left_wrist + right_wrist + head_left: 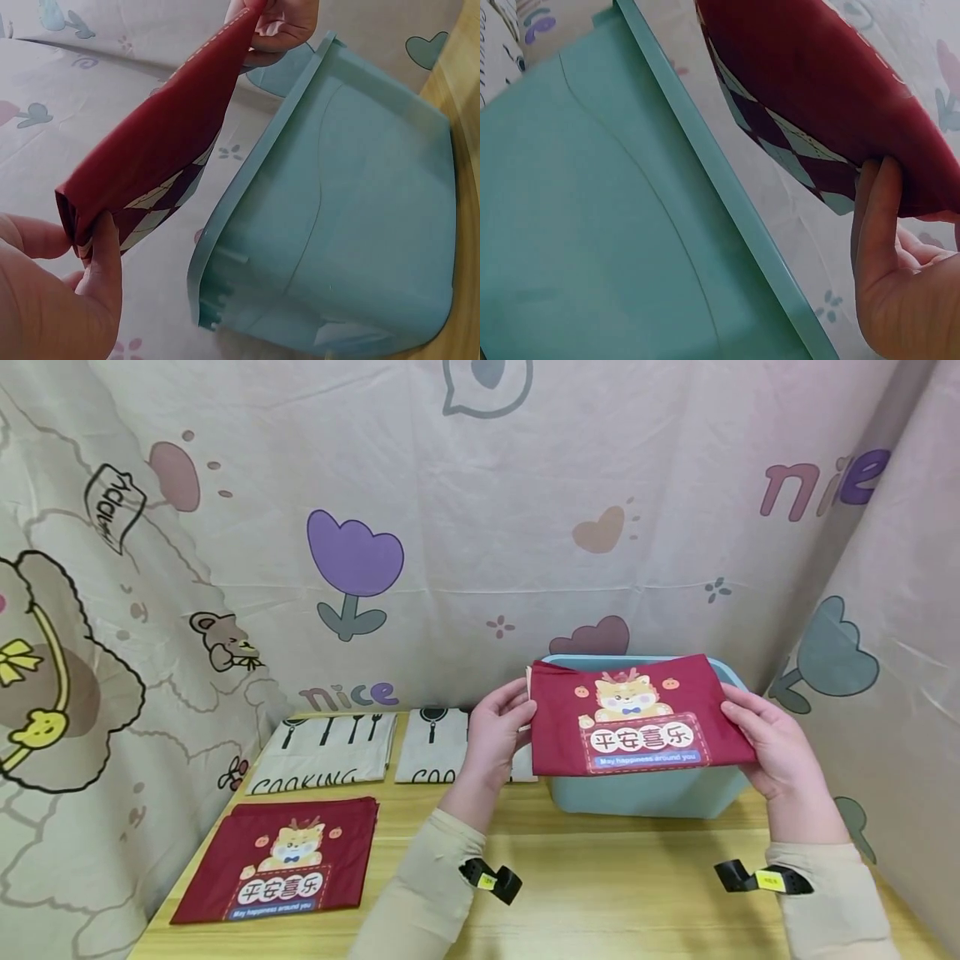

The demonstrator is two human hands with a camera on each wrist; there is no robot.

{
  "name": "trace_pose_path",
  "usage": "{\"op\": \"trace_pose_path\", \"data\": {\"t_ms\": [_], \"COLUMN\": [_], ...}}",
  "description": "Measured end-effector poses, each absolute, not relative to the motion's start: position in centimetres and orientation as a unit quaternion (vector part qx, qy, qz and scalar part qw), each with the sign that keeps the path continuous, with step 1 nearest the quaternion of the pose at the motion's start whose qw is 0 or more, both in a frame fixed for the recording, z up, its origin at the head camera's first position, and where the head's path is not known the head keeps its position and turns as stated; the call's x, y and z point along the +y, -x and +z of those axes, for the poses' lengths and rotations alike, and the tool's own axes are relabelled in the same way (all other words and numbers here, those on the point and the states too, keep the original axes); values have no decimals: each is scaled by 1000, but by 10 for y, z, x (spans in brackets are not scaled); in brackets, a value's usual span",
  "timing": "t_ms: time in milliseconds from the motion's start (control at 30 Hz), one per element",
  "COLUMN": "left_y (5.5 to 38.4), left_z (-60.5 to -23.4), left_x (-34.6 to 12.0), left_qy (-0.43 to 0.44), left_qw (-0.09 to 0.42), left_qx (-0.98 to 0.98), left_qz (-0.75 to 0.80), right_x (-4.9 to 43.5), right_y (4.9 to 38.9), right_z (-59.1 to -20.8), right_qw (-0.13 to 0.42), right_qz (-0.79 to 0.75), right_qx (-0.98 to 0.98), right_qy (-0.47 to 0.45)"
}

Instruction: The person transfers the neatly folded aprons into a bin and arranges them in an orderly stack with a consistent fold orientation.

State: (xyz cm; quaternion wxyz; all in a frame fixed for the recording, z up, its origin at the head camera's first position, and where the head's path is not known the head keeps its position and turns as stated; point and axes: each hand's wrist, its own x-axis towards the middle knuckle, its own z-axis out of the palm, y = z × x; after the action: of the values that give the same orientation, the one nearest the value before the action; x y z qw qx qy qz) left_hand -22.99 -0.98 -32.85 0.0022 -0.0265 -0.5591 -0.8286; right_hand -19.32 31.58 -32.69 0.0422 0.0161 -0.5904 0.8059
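A folded dark red cloth (pixel 558 727) with a printed cartoon animal and lettering is held up above a light blue plastic bin (pixel 637 795). My left hand (pixel 495 731) pinches its left edge between thumb and fingers. At the opposite edge, my right hand (pixel 780 747) grips it the same way. From the left wrist view the cloth (pixel 161 139) appears tilted, with a diamond-checked part on its underside. The right wrist view shows fingers (pixel 881 214) beneath the cloth and the bin's rim (pixel 697 142) alongside. The inside of the bin is mostly hidden.
A similar folded red cloth (pixel 348 835) lies at the table's left. Behind it are two folded white cloths, one at the left (pixel 326 747) and another (pixel 431 752) partly behind my left hand. A patterned curtain (pixel 465 527) encloses the wooden table (pixel 600 893).
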Motion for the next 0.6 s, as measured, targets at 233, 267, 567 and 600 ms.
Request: {"op": "trace_pose_path", "data": {"t_ms": [233,267,567,600], "left_y": [239,240,253,254], "left_z": [-324,-324,-321,-321], "left_x": [8,10,27,28], "left_qy": [20,16,-9,-11], "left_qw": [10,10,14,14], "left_qx": [-568,-570,-601,-607], "left_qz": [-823,-821,-799,-794], "right_x": [330,331,341,341], "right_y": [199,200,210,212], "right_z": [-324,-323,-317,-318], "right_qw": [48,48,55,56], "right_qz": [803,800,768,764], "right_qx": [-595,-597,-638,-642], "right_qy": [-11,-8,28,32]}}
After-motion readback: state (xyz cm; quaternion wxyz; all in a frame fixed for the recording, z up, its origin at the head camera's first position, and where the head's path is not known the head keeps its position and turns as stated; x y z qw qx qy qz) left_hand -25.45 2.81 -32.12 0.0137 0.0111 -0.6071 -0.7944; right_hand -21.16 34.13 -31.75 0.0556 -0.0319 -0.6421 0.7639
